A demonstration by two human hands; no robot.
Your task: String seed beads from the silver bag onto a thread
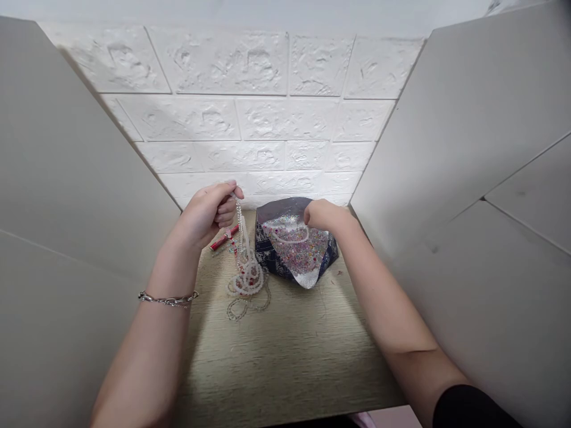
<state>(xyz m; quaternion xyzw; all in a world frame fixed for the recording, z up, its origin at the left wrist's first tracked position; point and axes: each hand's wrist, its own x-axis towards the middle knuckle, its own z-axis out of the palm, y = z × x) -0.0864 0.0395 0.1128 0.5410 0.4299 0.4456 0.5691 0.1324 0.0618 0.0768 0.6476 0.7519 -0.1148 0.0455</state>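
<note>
My left hand [213,213] is closed in a pinch on the upper end of several bead strings [250,276], white, clear and red. They hang down and their lower loops lie coiled on the table. My right hand [328,215] is closed over the right side of an open dark patterned bag [266,254] with a silvery lining. A short string of white beads [292,241] curves down from its fingers. Loose small beads [307,257], pink, clear and multicoloured, fill the bag beneath it. The fingertips of my right hand are partly hidden.
A red stick-like object [224,238] lies behind the bead strings. The wooden table [285,356] is hemmed in by a white brick-patterned wall [263,119] at the back and pale panels [464,148] on both sides. Something pink [395,417] shows at the bottom edge.
</note>
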